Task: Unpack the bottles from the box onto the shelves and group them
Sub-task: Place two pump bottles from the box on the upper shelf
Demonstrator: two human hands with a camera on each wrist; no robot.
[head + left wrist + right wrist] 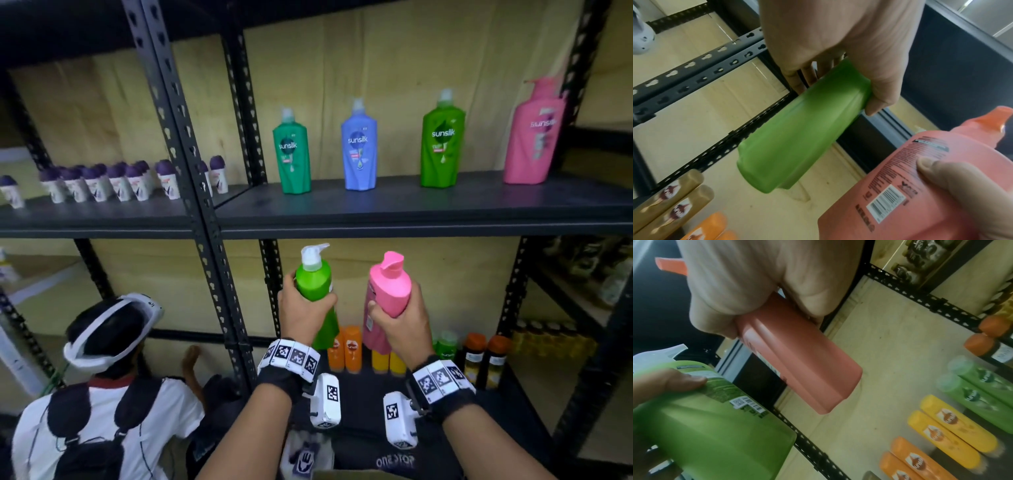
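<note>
My left hand (303, 310) grips a light green pump bottle (317, 284) around its upper body, held upright in front of the lower shelf opening. My right hand (399, 323) grips a pink pump bottle (388, 291) the same way, just to the right. In the left wrist view the green bottle (797, 131) hangs below my left hand (836, 48), with the pink bottle (906, 186) beside it. The right wrist view shows the pink bottle (797, 356) under my right hand (735, 285). On the upper shelf (411, 209) stand a dark green bottle (292, 154), a blue one (359, 150), a light green one (442, 144) and a pink one (534, 137).
The lower shelf holds small orange bottles (346, 349), yellow ones (388, 361), green ones (445, 346) and brown-capped ones (483, 356). Several purple-capped roll-ons (102, 181) fill the left upper shelf. A black upright post (191, 171) divides the racks. A person with a headset (109, 329) crouches at lower left.
</note>
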